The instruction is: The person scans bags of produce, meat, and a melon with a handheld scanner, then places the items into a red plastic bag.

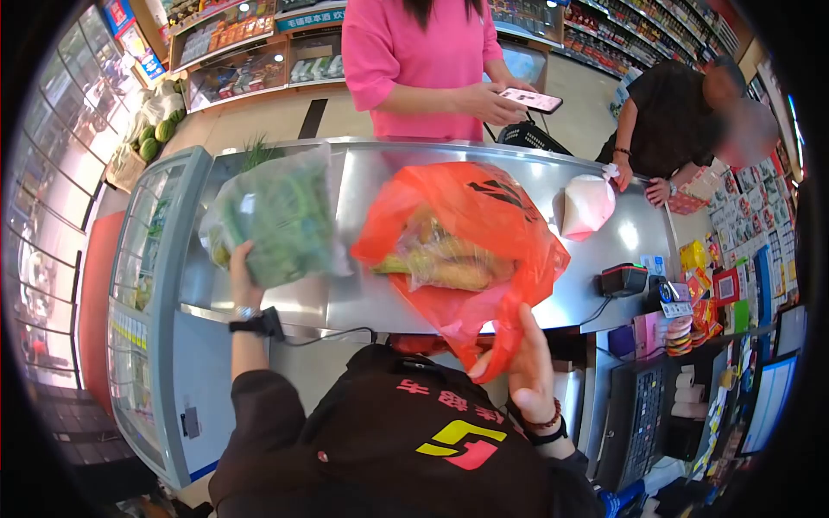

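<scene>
Honestly, my left hand (244,274) grip holds the bag of greens (281,216) up, right hand (528,363) pinching the red bag (471,224) mouth, so I'd keep it wide over the counter (363,298).

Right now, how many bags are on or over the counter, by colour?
Red-orange bag, held by the right hand: 1
Clear bag of greens, held by the left hand: 1
White bag resting on the counter: 1
Total: 3
</scene>
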`<state>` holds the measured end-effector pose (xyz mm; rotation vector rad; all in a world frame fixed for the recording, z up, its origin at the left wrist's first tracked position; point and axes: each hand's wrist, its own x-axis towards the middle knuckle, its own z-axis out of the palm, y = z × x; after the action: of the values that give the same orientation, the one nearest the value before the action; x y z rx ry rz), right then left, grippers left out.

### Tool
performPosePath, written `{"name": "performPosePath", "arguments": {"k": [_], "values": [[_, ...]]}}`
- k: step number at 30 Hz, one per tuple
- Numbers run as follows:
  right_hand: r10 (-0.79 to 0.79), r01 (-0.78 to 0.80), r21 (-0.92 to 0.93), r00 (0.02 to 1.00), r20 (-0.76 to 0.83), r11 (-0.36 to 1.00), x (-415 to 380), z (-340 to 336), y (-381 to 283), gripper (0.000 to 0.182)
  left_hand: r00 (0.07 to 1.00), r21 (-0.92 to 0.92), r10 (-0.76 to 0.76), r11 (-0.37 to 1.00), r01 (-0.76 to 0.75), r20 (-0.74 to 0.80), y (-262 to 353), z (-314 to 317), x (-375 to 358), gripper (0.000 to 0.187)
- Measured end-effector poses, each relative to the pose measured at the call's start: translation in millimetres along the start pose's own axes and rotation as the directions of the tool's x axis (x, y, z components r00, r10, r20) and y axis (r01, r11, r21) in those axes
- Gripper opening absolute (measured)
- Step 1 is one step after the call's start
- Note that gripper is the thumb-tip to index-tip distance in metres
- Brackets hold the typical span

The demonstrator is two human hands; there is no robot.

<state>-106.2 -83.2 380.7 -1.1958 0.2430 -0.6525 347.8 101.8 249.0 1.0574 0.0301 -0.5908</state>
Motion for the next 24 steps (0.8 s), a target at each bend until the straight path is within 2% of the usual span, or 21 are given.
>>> {"name": "performPosePath", "arguments": {"k": [1, 2, 3, 4, 7, 11, 13, 16, 19, 21, 22, 24], "values": [[-0.003, 0.001, 0.034, 0.997, 0.073, 0.999, 0.2, -1.5, 3.0, 0.103, 0.997, -0.056, -0.076, 0.995, 0.078, 0.034, 13.5, -4.5, -20.4, 0.041], [0.016, -0.019, 0.013, 0.987, 0.157, 1.000, 2.9, -4.7, 4.8, 0.104, 0.997, -0.080, -0.066, 0.994, 0.069, 0.029, 18.5, -6.6, -41.2, 0.041], [0.017, -0.018, 0.005, 0.984, 0.178, 1.000, 4.9, -4.8, 5.7, 0.104, 0.998, -0.105, -0.053, 0.993, 0.055, 0.022, 22.9, -6.7, -62.4, 0.042], [0.019, -0.019, -0.003, 0.979, 0.201, 1.000, 7.2, -2.6, 7.2, 0.104, 0.988, -0.163, -0.128, 0.977, 0.140, 0.081, 28.6, -0.3, -84.6, 0.038], [0.022, -0.025, 0.011, 0.973, 0.229, 1.000, 10.7, -0.1, 8.1, 0.105, 0.933, -0.134, -0.295, 0.936, 0.325, 0.206, 19.2, -12.0, -124.5, 0.035], [0.032, -0.039, 0.029, 0.975, 0.219, 0.999, -3.2, -6.5, 9.1, 0.109, 0.919, 0.073, -0.369, 0.929, 0.363, 0.138, -25.6, 37.0, -163.7, 0.030], [0.058, -0.065, 0.024, 0.976, 0.211, 0.998, -16.3, -10.6, 5.2, 0.109, 0.887, 0.198, -0.412, 0.906, 0.374, 0.207, -60.1, 49.9, -156.1, 0.031], [0.104, -0.095, -0.045, 0.960, 0.259, 0.994, -33.0, -18.1, 0.5, 0.107, 0.869, 0.188, -0.382, 0.922, 0.337, 0.316, -91.5, 98.9, -150.2, 0.040], [0.128, -0.126, -0.025, 0.958, 0.257, 0.992, -45.2, -16.8, -2.7, 0.107, 0.892, 0.073, -0.245, 0.969, 0.234, 0.380, -115.3, 154.0, -144.9, 0.043], [0.096, -0.100, 0.006, 0.964, 0.248, 0.995, -45.6, -10.4, -0.8, 0.107, 0.851, 0.066, -0.193, 0.981, 0.184, 0.489, -142.3, 190.0, -147.3, 0.059], [0.078, -0.074, -0.023, 0.963, 0.259, 0.997, -43.5, -12.5, 4.7, 0.108, 0.863, 0.347, -0.151, 0.937, -0.030, 0.483, -185.3, 192.7, -141.0, 0.057], [0.007, 0.021, -0.099, 0.963, 0.271, 0.995, -36.0, -14.2, 11.5, 0.109, 0.803, 0.642, -0.363, 0.766, -0.032, 0.473, -205.0, 217.9, -164.9, 0.052]]}}
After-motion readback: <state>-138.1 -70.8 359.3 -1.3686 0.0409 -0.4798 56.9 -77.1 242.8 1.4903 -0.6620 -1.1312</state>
